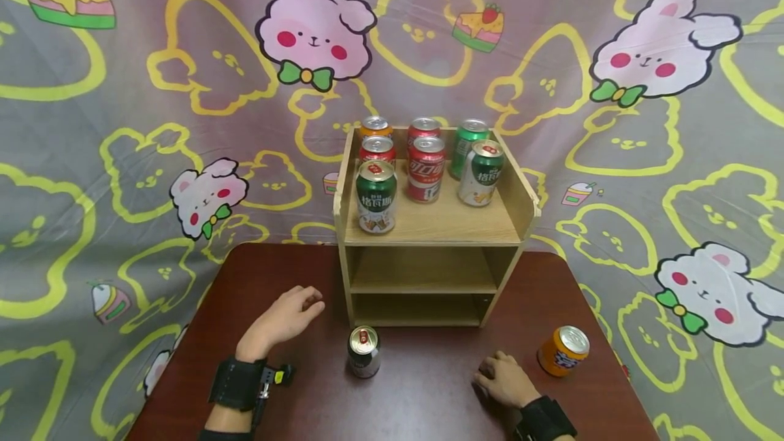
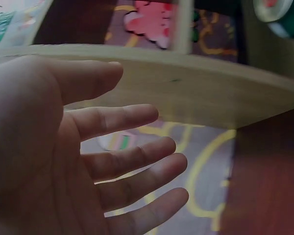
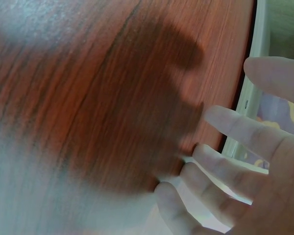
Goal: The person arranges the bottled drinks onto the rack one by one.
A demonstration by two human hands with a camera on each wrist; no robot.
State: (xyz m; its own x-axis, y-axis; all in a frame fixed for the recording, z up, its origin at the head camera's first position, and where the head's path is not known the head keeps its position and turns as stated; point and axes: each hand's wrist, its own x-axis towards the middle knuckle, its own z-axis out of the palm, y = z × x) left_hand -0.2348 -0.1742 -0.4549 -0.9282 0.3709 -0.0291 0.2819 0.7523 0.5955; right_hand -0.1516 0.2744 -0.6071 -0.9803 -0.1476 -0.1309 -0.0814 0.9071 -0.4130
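Note:
My left hand (image 1: pixel 284 318) is held in the air left of the wooden shelf, its fingers relaxed and holding nothing. In the left wrist view, the spread fingers (image 2: pixel 122 191) overlap the shelf's side. A dark can (image 1: pixel 364 363) with a gold top stands upright on the table, right of that hand and in front of the shelf. My right hand (image 1: pixel 505 380) is low over the table, fingers loosely bent and nothing in them; the right wrist view has its fingertips (image 3: pixel 201 152) close to the wood. Beside it, to the right, stands an orange soda can (image 1: pixel 562 354).
The wooden shelf (image 1: pixel 429 231) stands at the back of the reddish-brown table (image 1: pixel 422 393). On its top level are several cans, including a front-left green-and-white can (image 1: pixel 376 201), a red can (image 1: pixel 425 172) and a right green-and-white can (image 1: pixel 480 179). A patterned cloth (image 1: pixel 429 33) hangs behind.

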